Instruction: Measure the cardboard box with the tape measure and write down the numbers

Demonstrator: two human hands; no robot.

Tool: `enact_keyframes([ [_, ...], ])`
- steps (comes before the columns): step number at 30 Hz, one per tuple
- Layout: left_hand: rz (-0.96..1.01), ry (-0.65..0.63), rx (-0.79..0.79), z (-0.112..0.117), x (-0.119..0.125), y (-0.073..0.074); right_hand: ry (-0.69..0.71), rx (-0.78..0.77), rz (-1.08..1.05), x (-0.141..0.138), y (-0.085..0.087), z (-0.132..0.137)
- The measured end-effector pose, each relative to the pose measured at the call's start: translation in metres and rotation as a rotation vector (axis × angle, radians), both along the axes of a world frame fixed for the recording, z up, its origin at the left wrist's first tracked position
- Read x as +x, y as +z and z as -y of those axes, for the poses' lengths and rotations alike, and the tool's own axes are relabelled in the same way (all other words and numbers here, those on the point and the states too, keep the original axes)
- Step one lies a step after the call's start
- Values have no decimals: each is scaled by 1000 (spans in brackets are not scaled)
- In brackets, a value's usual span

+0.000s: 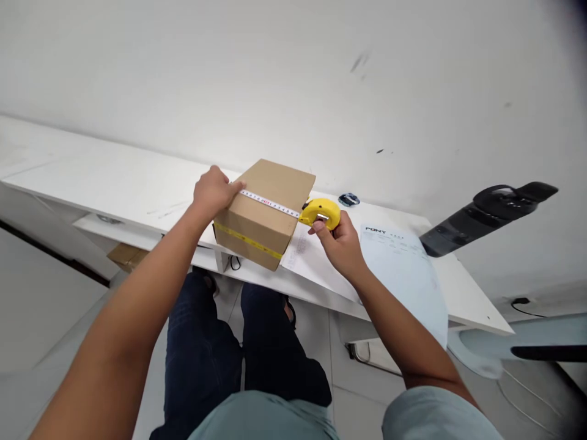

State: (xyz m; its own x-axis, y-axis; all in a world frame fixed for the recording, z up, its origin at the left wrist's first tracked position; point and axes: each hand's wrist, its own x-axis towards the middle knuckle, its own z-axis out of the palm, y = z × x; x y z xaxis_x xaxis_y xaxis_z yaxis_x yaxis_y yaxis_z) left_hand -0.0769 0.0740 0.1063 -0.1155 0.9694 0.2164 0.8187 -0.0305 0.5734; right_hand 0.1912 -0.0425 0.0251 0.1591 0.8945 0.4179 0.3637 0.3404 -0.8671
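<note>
A brown cardboard box [275, 180] rests on the white shelf top, its near side jutting toward me. Across its upper face runs the white blade [269, 203] of a tape measure, with printed numbers showing. My left hand [215, 192] presses the blade's end against the box's left edge, thumb on top; the very tip is hidden. At the right edge of the box, my right hand [338, 241] is closed around the yellow tape measure case [326, 211]. A yellow strip [247, 240] with small print runs along the box's near side.
Printed papers [394, 250] lie right of the box, one hanging over the front edge. A dark bottle [477, 217] stands behind them. A small dark item [349, 200] sits near the wall. Below the white shelf top [92, 156] is another cardboard piece [126, 255].
</note>
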Motion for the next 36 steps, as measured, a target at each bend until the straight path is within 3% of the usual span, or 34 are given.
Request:
enact_keyframes([
  [13, 338, -41, -127, -6, -10, -5, -157, 33, 11, -14, 3, 0],
  [19, 278, -28, -141, -8, -5, -4, -153, 71, 8, -10, -5, -1],
  [26, 121, -36, -99, -8, -5, -4, -120, 66, -33, -4, 2, -3],
  [30, -9, 7, -67, -3, -6, -4, -80, 123, -196, 5, 4, -26],
  [36, -270, 35, -53, 8, -6, 1, 13, 131, -309, 20, 22, -95],
])
